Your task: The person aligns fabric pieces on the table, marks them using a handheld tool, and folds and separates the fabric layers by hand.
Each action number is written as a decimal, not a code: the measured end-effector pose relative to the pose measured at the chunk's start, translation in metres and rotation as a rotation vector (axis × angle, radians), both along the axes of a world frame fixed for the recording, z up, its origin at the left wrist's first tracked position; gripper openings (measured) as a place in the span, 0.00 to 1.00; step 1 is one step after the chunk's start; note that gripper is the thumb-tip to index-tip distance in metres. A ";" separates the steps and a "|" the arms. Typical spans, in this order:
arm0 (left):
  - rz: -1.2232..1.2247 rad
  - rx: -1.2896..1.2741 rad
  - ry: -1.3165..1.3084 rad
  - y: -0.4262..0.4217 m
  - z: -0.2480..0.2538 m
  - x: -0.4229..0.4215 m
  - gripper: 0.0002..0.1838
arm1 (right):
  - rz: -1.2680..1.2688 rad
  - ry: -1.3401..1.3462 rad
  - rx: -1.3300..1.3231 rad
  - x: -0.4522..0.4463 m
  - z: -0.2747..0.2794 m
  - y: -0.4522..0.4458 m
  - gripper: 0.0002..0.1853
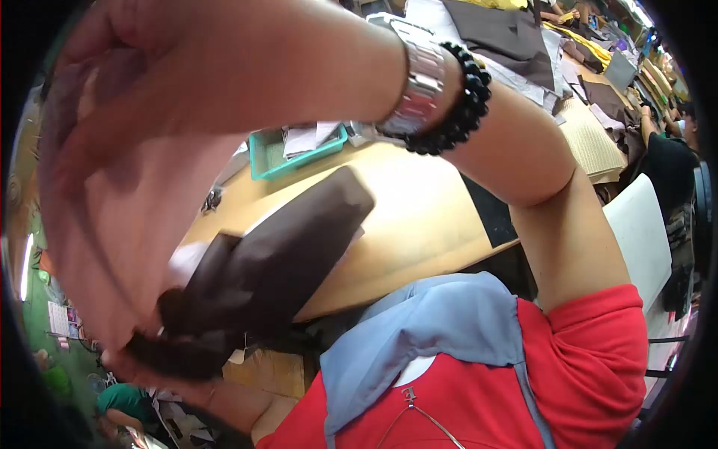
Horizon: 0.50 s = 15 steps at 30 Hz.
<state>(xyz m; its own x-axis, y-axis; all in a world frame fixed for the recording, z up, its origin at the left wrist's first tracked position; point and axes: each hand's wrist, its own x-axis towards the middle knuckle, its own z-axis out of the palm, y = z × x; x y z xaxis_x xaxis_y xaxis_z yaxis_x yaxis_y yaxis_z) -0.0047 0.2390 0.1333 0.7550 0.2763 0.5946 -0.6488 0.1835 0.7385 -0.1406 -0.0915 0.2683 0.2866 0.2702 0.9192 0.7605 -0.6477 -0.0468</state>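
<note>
My right hand (pixel 127 45), with a metal watch (pixel 417 75) and a black bead bracelet (pixel 460 105) at its wrist, is raised close to the camera at the upper left. Its fingers are closed on a thin pinkish cloth (pixel 142 202), which hangs down the left side, blurred. Lower left, my left hand (pixel 161 378) is closed around the bunched end of a dark brown cloth (pixel 277 262); its fingers are partly covered. The brown cloth sticks out over the table edge. Whether the two cloths are joined, I cannot tell.
Beyond the cloth is a wooden table (pixel 419 194) with a teal basket (pixel 299 157) holding pale pieces. Dark and white fabrics (pixel 501 37) are piled farther back. A white chair (pixel 639 232) and a co-worker in black (pixel 669 168) are at right; a person in green (pixel 123 400) is lower left.
</note>
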 end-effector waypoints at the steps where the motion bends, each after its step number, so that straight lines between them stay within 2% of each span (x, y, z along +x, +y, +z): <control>1: 0.037 0.050 -0.045 0.015 0.014 -0.005 0.27 | 0.029 0.066 0.084 -0.005 -0.007 0.004 0.11; 3: 0.026 0.192 -0.122 0.032 0.042 -0.019 0.25 | 0.081 0.223 0.262 -0.019 -0.020 0.009 0.16; 5: -0.115 0.380 -0.166 0.031 0.073 -0.032 0.23 | 0.098 0.393 0.431 -0.033 -0.028 0.003 0.21; 7: -0.389 0.645 -0.123 0.007 0.097 -0.035 0.21 | 0.048 0.571 0.573 -0.044 -0.047 -0.013 0.22; 9: -0.706 0.982 0.009 -0.034 0.103 -0.020 0.20 | 0.241 0.687 0.851 -0.045 -0.083 -0.035 0.26; 10: -0.838 1.149 0.080 -0.062 0.095 -0.008 0.19 | 0.104 0.691 0.804 -0.041 -0.114 -0.058 0.27; 11: -0.932 1.283 0.115 -0.093 0.077 0.007 0.18 | -0.033 0.691 0.751 -0.041 -0.146 -0.084 0.28; 12: -1.061 1.380 0.118 -0.128 0.038 0.029 0.16 | -0.265 0.761 0.619 -0.051 -0.172 -0.106 0.28; 13: -1.012 1.490 -0.041 -0.159 -0.005 0.038 0.14 | -0.458 0.727 0.549 -0.057 -0.216 -0.132 0.27; 14: -1.010 1.396 -0.037 -0.185 -0.059 0.042 0.15 | -0.585 0.782 0.560 -0.071 -0.241 -0.143 0.27; 15: -1.020 1.408 -0.156 -0.214 -0.128 0.065 0.15 | -0.669 0.873 0.596 -0.080 -0.277 -0.165 0.27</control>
